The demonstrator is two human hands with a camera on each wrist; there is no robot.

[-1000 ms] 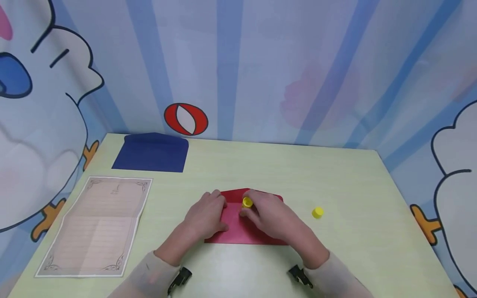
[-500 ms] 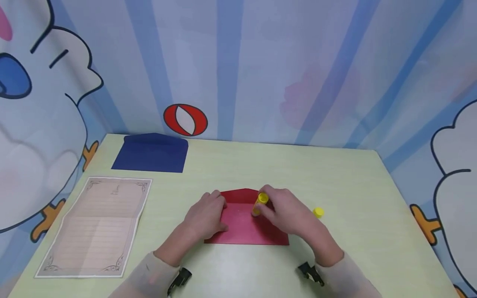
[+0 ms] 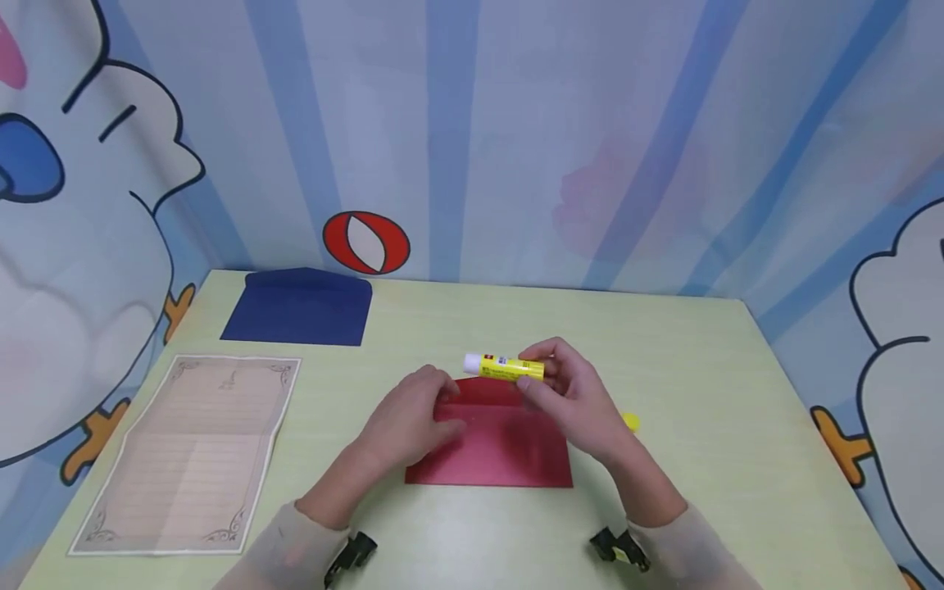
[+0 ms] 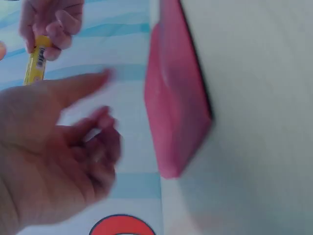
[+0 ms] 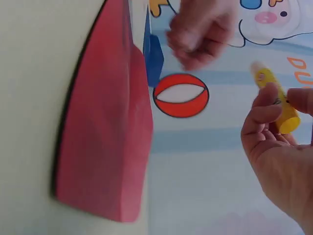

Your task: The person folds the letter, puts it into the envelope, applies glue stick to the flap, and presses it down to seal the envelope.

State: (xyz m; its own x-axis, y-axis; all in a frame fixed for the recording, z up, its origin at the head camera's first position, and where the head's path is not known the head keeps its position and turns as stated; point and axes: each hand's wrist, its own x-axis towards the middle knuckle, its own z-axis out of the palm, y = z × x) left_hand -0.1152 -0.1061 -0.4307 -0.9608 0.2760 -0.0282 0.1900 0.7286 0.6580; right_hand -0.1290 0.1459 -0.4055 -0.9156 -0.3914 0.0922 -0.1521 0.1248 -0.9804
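A yellow glue stick (image 3: 509,367) is pinched between the thumb and fingers of my right hand (image 3: 578,401), held sideways above the table with its white end pointing left. Below it lies a red envelope (image 3: 490,455), its flap (image 3: 487,392) spread away from me. My left hand (image 3: 409,418) hovers over the envelope's left side and holds nothing. In the left wrist view this hand's thumb and loosely curled fingers are apart from the envelope (image 4: 181,112). A yellow cap (image 3: 630,421) rests on the table just beyond my right wrist, partly hidden by it.
A dark blue envelope (image 3: 298,310) lies at the back left of the table (image 3: 664,352). In front of it is a creased, lined sheet of letter paper (image 3: 188,459) with an ornamental border. A printed blue curtain (image 3: 516,147) hangs along the table's back edge.
My right hand has lifted the glue stick off the envelope and tipped it from upright to sideways. The left hand has come up from the envelope's left side.
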